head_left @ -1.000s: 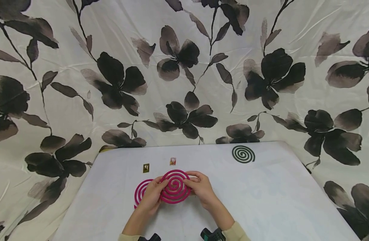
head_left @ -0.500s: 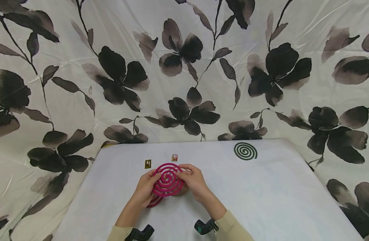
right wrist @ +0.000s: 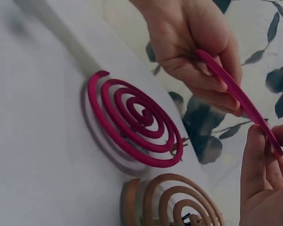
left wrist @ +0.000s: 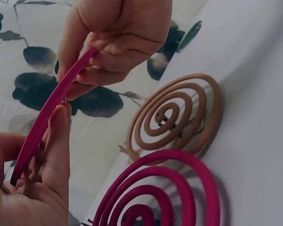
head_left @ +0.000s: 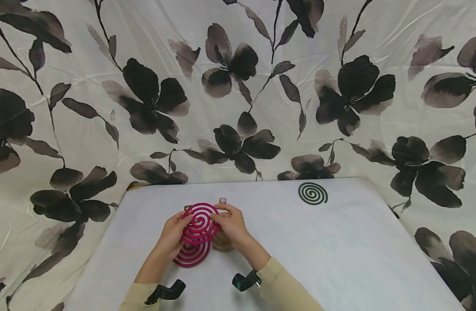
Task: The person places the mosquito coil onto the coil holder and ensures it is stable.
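Observation:
A pink mosquito coil is held up over the table, seen nearly edge-on in both wrist views. My left hand pinches its left edge between thumb and fingers. On the opposite edge, my right hand grips it the same way. Below lies a second pink mosquito coil, partly covered by the held one in the head view. Beside that is a brown mosquito coil, mostly hidden behind my right hand from above.
A dark green mosquito coil lies at the back right of the white table. Two small cards lie toward the back: a reddish card and a dark gold card, partly covered. A floral cloth hangs behind.
Both hands have carried the held pink coil left and slightly toward the back. The brown coil has come into sight beside my right hand, and the held coil now overlaps the gold card.

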Motion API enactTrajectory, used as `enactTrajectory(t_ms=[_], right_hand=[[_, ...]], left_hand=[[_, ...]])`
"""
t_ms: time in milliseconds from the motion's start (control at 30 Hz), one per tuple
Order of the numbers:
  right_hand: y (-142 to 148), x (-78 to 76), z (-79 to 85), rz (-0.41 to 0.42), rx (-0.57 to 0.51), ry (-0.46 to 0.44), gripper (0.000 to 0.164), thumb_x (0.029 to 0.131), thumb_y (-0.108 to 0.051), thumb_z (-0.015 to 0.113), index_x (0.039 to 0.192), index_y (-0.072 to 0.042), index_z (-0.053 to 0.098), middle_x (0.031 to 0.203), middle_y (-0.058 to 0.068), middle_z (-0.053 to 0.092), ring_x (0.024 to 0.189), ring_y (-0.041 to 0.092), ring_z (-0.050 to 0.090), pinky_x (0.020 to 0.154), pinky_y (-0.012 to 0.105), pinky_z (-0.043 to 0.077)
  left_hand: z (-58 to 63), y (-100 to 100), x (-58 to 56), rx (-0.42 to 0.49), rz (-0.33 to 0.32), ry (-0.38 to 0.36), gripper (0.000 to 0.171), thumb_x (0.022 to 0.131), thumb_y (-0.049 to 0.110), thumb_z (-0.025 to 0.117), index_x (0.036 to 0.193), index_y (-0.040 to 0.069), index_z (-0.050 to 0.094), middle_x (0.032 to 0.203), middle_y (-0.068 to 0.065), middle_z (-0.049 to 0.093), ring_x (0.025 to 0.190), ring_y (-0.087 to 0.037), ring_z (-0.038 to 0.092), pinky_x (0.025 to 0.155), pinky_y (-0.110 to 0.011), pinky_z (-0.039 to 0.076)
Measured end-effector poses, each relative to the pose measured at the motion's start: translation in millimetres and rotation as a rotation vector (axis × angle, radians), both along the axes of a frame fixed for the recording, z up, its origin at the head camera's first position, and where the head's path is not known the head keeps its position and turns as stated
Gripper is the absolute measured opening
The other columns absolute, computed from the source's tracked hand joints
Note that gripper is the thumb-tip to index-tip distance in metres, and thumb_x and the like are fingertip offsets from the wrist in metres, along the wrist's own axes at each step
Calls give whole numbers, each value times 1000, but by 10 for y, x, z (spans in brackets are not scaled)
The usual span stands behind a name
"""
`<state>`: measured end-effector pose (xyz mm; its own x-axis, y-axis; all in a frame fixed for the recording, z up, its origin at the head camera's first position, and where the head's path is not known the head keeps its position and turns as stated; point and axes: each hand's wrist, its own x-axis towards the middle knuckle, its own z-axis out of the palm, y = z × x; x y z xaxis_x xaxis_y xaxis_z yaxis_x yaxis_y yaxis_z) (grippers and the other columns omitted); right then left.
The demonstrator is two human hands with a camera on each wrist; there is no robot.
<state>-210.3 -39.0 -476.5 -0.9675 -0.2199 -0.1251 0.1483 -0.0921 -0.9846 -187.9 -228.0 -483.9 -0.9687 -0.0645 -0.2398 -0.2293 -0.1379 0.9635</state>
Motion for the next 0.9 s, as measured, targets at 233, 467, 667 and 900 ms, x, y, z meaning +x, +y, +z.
enactTrajectory(t_ms=[233, 467, 667, 900], right_hand=[[-149, -131, 67, -2, 77, -3, 28, 89, -19, 72, 115, -11, 66, 87, 4, 69, 76, 12, 65, 65, 23, 53], [-268, -255, 75, 4, 140, -5, 26, 89, -19, 72, 114, -12, 65, 83, 4, 69, 71, 13, 64, 63, 25, 54], [-327, -362, 24, 24, 149, 6, 27, 90, -16, 70, 114, -8, 64, 82, 4, 69, 69, 13, 64, 59, 25, 54], [-376, -491, -33, 54, 202, 32, 29, 90, -17, 70, 116, -6, 63, 84, 4, 69, 69, 12, 64, 60, 25, 54]], left_hand=[[1, -137, -101, 5, 9, -11, 47, 103, 25, 50, 138, -3, 39, 103, -7, 65, 87, -13, 68, 77, -31, 55], [2, -247, -218, -50, 34, -47, 50, 102, 28, 51, 141, 0, 38, 113, -11, 61, 91, -11, 66, 80, -31, 54], [-15, -318, -309, -55, 22, -58, 49, 103, 28, 51, 141, 0, 38, 116, -12, 60, 90, -11, 65, 80, -29, 54], [-56, -362, -402, -77, 6, -83, 50, 103, 28, 49, 143, 2, 36, 122, -14, 55, 89, -9, 61, 77, -25, 55]])
